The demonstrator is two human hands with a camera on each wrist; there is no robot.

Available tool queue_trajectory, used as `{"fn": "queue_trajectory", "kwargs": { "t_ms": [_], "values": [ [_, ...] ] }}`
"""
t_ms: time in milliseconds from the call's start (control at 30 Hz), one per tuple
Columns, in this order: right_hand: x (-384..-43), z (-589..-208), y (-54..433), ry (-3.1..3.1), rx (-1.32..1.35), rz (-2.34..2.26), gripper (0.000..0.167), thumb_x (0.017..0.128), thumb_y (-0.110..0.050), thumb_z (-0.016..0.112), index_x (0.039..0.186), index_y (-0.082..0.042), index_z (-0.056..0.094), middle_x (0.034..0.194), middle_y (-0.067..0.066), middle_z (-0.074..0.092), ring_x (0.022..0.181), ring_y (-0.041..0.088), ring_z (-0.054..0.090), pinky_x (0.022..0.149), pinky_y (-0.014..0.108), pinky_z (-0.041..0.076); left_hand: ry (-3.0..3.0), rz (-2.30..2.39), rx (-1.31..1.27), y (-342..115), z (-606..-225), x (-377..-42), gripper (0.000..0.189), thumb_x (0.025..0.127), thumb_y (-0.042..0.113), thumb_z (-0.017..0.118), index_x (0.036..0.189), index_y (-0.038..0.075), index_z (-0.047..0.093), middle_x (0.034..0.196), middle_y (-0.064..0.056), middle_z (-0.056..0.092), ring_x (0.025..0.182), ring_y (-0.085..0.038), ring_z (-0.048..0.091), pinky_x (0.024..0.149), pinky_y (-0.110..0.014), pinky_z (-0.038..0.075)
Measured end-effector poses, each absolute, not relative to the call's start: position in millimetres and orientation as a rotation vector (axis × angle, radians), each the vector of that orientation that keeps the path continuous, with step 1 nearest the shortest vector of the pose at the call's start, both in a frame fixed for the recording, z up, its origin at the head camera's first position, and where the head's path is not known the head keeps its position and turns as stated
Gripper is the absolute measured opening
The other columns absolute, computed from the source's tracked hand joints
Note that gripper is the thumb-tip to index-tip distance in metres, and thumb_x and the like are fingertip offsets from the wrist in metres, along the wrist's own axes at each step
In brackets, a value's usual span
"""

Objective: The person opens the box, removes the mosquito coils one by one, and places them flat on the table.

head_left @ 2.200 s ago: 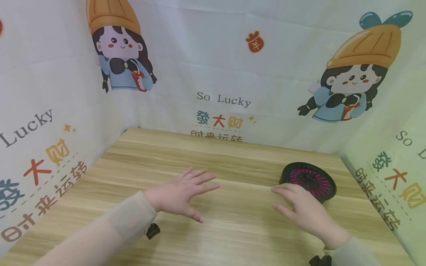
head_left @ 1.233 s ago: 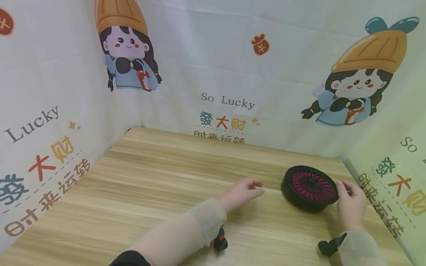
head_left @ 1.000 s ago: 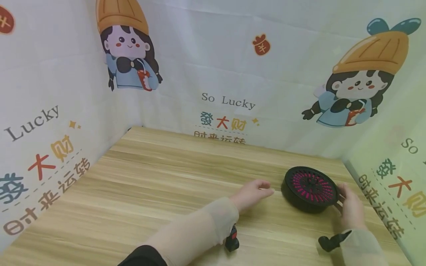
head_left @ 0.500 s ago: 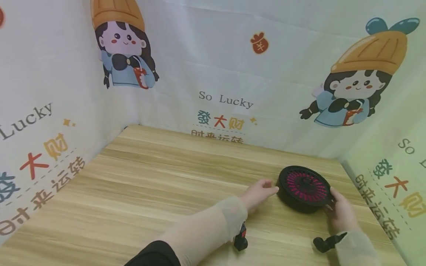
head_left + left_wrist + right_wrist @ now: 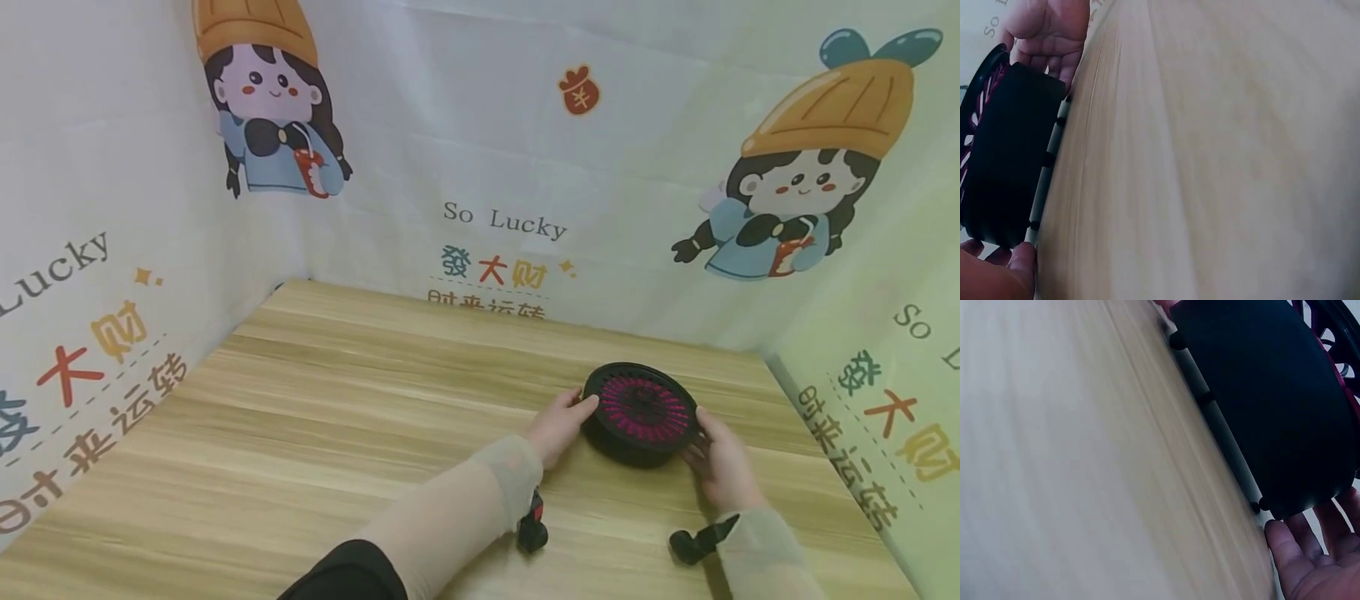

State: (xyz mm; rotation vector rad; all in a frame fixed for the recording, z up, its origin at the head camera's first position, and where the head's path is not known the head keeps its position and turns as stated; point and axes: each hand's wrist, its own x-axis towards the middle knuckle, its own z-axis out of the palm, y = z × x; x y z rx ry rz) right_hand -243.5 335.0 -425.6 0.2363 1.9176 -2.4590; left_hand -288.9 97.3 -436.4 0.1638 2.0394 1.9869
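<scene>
A round black drum-shaped thing (image 5: pixel 637 454), its flat top cut with a ring of magenta slots, is right of the table's middle in the head view. My left hand (image 5: pixel 558 427) holds its left side, the thumb along the rim. On the opposite side my right hand (image 5: pixel 726 468) grips the edge, fingers partly hidden beneath. In the left wrist view the drum's side wall (image 5: pixel 1013 150) appears between both hands. The right wrist view shows small feet under the drum (image 5: pixel 1272 406) and my right thumb by its lower edge. Whether the feet touch the table I cannot tell.
The wood-grain table (image 5: pixel 337 400) stretches left and in front of the hands. A white printed curtain (image 5: pixel 420 150) encloses the back and both sides. Small black cameras hang under the left wrist (image 5: pixel 534 533) and the right wrist (image 5: pixel 693 543).
The left hand has come from the left to the drum's near-left side, and the right hand has gone round to its right. In the last half second the drum has shifted left between them.
</scene>
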Motion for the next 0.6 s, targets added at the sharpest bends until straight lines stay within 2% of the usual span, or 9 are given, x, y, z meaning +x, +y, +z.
{"fn": "queue_trajectory", "kwargs": {
  "t_ms": [267,467,600],
  "values": [
    [-250,-428,303,1.889,0.231,-2.457,0.03,0.103,-0.035,0.043,0.085,-0.032,0.068,0.091,-0.019,0.066,0.094,-0.001,0.06,0.085,0.02,0.049,2.113,2.041,0.102,73,-440,-297,0.057,0.096,0.043,0.052,0.144,0.013,0.045,0.148,-0.008,0.042,0.139,-0.029,0.032,0.115,-0.043,0.024],
    [-256,-430,282,1.889,0.192,-2.484,0.031,0.103,-0.032,0.043,0.085,-0.032,0.069,0.091,-0.019,0.066,0.095,0.0,0.06,0.086,0.022,0.048,2.081,2.049,0.117,50,-442,-305,0.056,0.098,0.04,0.048,0.145,0.009,0.043,0.151,-0.01,0.036,0.141,-0.03,0.027,0.117,-0.044,0.02],
    [-260,-432,269,1.876,0.168,-2.495,0.031,0.104,-0.03,0.042,0.087,-0.031,0.068,0.092,-0.018,0.066,0.096,0.001,0.06,0.088,0.023,0.047,2.091,2.034,0.124,34,-441,-308,0.056,0.099,0.04,0.046,0.145,0.009,0.043,0.152,-0.01,0.036,0.141,-0.029,0.027,0.116,-0.043,0.023]
  ]
}}
